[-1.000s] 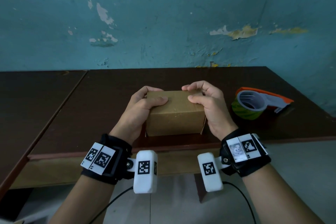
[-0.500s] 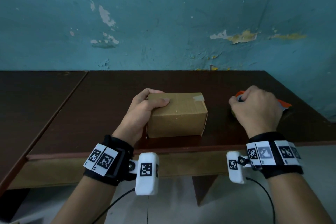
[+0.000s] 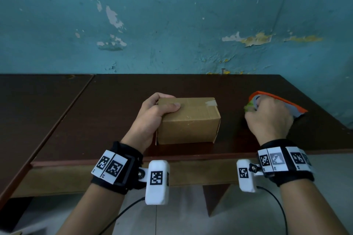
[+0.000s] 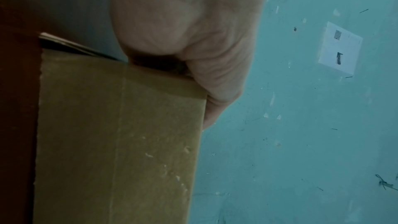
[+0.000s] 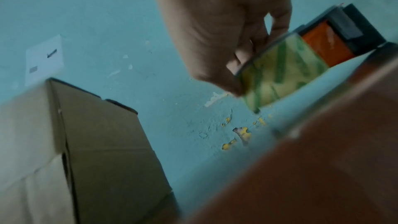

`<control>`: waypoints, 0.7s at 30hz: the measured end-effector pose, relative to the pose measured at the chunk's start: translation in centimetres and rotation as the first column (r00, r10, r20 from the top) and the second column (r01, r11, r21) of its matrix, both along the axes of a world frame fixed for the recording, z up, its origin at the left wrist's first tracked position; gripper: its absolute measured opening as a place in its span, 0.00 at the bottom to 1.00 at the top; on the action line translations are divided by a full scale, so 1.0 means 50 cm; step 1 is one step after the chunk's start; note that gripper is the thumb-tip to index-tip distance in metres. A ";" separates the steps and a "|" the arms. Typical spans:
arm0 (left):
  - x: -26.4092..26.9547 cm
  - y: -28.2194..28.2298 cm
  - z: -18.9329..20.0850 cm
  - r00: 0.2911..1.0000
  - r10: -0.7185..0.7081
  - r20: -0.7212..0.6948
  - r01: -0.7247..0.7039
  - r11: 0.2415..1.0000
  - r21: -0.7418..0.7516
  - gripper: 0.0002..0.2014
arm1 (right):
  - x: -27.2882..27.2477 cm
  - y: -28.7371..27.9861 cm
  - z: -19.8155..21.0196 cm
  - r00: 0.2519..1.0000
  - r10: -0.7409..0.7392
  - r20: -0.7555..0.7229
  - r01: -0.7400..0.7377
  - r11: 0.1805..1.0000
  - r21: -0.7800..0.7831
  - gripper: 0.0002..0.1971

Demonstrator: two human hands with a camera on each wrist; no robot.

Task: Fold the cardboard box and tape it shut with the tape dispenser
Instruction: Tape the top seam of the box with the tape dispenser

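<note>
Dark brown table (image 3: 114, 112) against peeling teal wall (image 3: 172, 15). Your left hand (image 3: 150, 120) gripped the closed cardboard box (image 3: 189, 122) at its left end, thumb across the top. Your right hand (image 3: 269, 118) curled round the orange tape dispenser (image 3: 282, 101), right of the box.

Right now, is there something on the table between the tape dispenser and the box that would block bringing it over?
Nothing visible. Between the tape dispenser, gripped by the right hand, and the cardboard box, held by the left hand, only bare table shows.
</note>
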State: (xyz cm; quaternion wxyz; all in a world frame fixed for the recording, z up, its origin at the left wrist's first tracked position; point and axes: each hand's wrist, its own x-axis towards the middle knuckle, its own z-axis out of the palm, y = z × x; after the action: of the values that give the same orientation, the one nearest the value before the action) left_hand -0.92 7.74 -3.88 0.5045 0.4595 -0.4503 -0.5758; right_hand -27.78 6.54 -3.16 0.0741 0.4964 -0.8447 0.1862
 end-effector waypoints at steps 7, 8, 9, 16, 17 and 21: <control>-0.002 0.005 0.002 1.000 0.008 -0.004 -0.008 1.000 -0.004 0.13 | -0.023 -0.005 0.022 0.335 0.750 0.570 0.173 0.546 -0.820 0.10; -0.003 0.005 0.003 1.000 0.006 -0.005 -0.006 1.000 -0.006 0.14 | -0.020 -0.004 0.028 0.091 0.812 0.576 0.260 0.539 -0.801 0.13; -0.005 0.006 0.003 1.000 0.005 -0.006 -0.005 1.000 -0.006 0.14 | -0.017 -0.004 0.031 -0.143 0.822 0.551 0.322 0.565 -0.760 0.14; -0.012 0.001 0.002 1.000 -0.020 0.016 0.020 1.000 0.000 0.14 | 0.056 0.014 0.061 -0.718 0.629 0.297 0.336 0.687 -0.644 0.08; -0.015 0.001 0.001 1.000 -0.023 0.017 0.024 1.000 0.000 0.14 | 0.067 0.015 0.061 -0.721 0.619 0.311 0.319 0.696 -0.643 0.10; -0.025 -0.005 -0.002 1.000 -0.019 -0.007 0.019 1.000 -0.005 0.11 | 0.109 0.022 0.067 -0.649 0.628 0.430 0.261 0.714 -0.649 0.21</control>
State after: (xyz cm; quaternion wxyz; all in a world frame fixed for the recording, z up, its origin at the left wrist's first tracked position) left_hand -2.18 7.50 -3.99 0.5018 0.4520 -0.4541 -0.5812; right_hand -22.34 7.65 0.21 -0.6301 0.2182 -0.1580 0.7283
